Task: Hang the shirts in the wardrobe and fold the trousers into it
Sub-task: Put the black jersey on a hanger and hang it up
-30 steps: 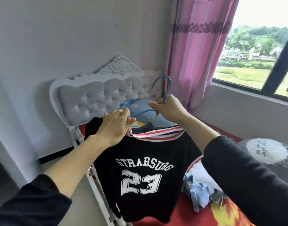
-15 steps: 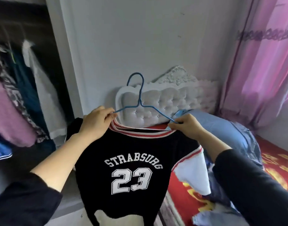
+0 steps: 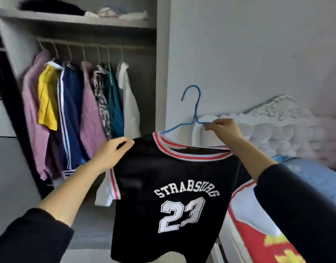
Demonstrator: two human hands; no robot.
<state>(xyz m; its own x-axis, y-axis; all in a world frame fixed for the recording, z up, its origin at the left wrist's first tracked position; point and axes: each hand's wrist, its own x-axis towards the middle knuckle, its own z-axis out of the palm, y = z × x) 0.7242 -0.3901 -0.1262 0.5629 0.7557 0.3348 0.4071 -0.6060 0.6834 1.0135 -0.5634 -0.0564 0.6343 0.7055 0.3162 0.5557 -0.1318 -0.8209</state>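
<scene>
my left hand [image 3: 114, 152] grips the left shoulder of the black shirt [image 3: 163, 179], its fingers [image 3: 125, 144] curled over the fabric. my right hand [image 3: 225, 132] pinches the right arm of the blue wire hanger [image 3: 194, 112], its fingers clamped on the wire just beside the base of the hook. the hanger sits inside the red-and-white striped collar, and its hook stands upright above and between my two sets of fingers. the shirt hangs below my fingers, printed side towards me, reading "strabsurg 23" in white. up and to the left of my left fingers, the open wardrobe [image 3: 161, 76] shows a rail [image 3: 83, 43] with a row of hung clothes [image 3: 91, 114]. the shirt is outside it, well apart from the rail. behind my right fingers stands a tufted white headboard [image 3: 277, 133]. lower and to the right of them lies blue bedding [image 3: 319, 179].
</scene>
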